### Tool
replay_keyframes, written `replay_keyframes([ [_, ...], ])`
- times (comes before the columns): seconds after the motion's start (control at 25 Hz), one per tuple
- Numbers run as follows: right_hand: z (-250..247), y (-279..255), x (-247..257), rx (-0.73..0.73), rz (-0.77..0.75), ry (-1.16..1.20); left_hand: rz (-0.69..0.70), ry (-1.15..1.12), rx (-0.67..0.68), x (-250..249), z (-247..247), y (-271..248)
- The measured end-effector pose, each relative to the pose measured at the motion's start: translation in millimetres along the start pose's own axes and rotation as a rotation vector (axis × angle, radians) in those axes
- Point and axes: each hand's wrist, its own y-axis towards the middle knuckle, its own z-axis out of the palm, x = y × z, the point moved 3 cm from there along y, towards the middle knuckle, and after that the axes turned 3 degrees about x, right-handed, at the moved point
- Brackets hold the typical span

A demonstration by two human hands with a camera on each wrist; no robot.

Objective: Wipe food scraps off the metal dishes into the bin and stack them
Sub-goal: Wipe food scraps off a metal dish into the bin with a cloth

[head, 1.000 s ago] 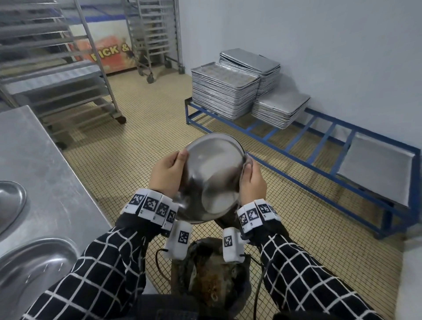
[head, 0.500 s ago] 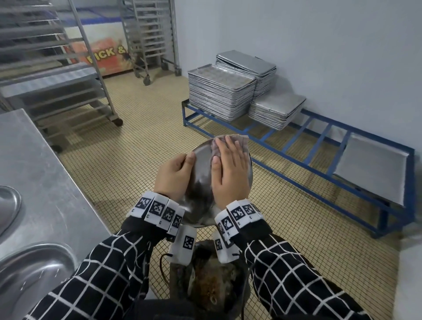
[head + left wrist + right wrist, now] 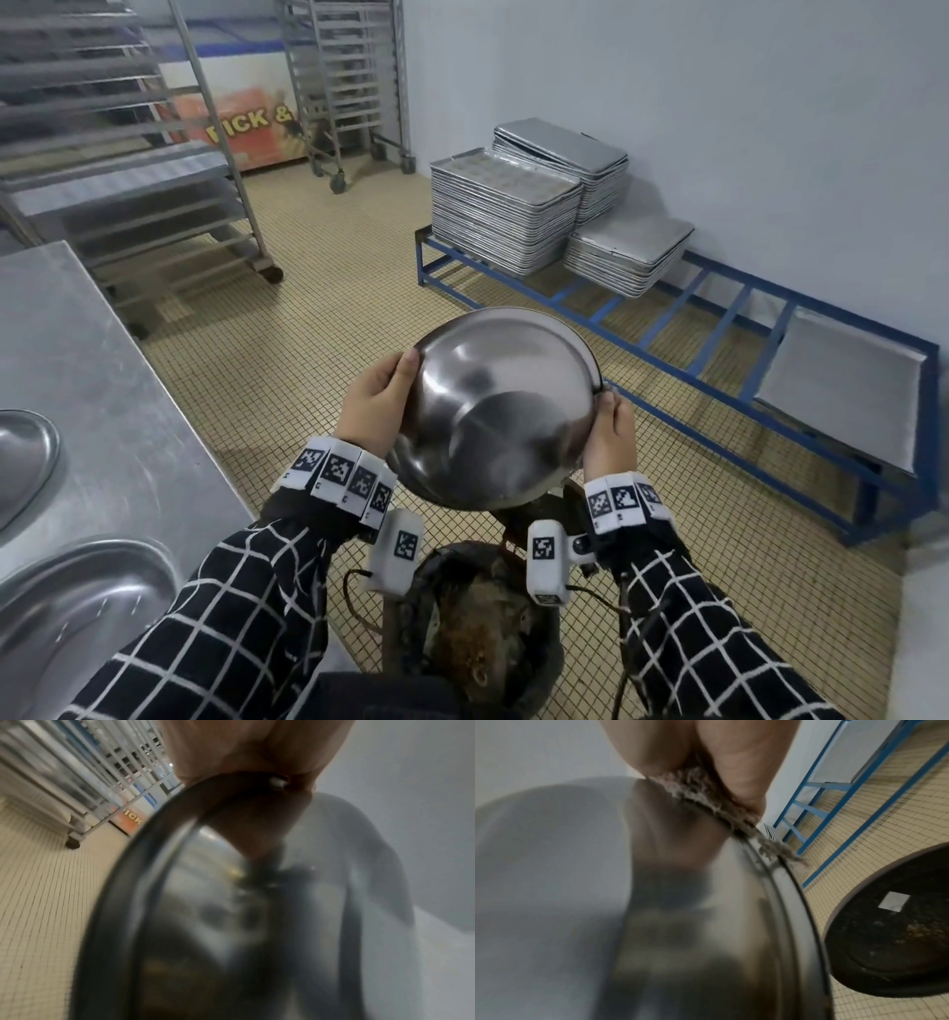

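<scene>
I hold a round metal dish (image 3: 498, 406) tilted above the bin (image 3: 482, 632), its rounded outside facing me. My left hand (image 3: 377, 406) grips the left rim, thumb on the near side. My right hand (image 3: 608, 437) grips the right rim. In the right wrist view the dish (image 3: 680, 923) fills the frame, and a frayed grey cloth (image 3: 706, 801) is pinched between that hand (image 3: 731, 750) and the rim. The left wrist view shows the dish (image 3: 205, 923) blurred under the left hand (image 3: 244, 750). The dark bin holds brown scraps.
A steel table (image 3: 92, 360) at my left carries two more metal dishes (image 3: 67, 616) (image 3: 20, 457). A low blue rack (image 3: 667, 349) along the right wall bears stacked trays (image 3: 503, 221). A wheeled tray trolley (image 3: 128, 154) stands behind the table on the tiled floor.
Half a second ago my right hand pressed the cloth flat against the dish. It has since slid off to the right rim, and the dish sits a little higher.
</scene>
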Motion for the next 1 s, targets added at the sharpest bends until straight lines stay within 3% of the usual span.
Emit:
replay_keyframes([
  [0.2, -9, 5, 13, -0.009, -0.15, -0.12, 0.044, 0.043, 0.056, 7, 3, -1],
  [0.48, 7, -7, 45, 0.353, -0.531, -0.555, 0.07, 0.173, 0.218, 6, 18, -8],
  [0.64, 21, -18, 54, 0.422, -0.677, -0.587, 0.125, 0.384, 0.192, 7, 20, -9],
  [0.76, 27, -22, 48, 0.353, -0.706, -0.512, 0.141, 0.415, 0.125, 10, 16, -5],
  [0.88, 30, -32, 48, 0.133, -0.735, -0.447, 0.128, 0.475, 0.065, 11, 16, -3],
  [1.0, 45, -54, 46, 0.142, -0.812, -0.522, 0.105, 0.449, 0.027, 8, 19, 0],
])
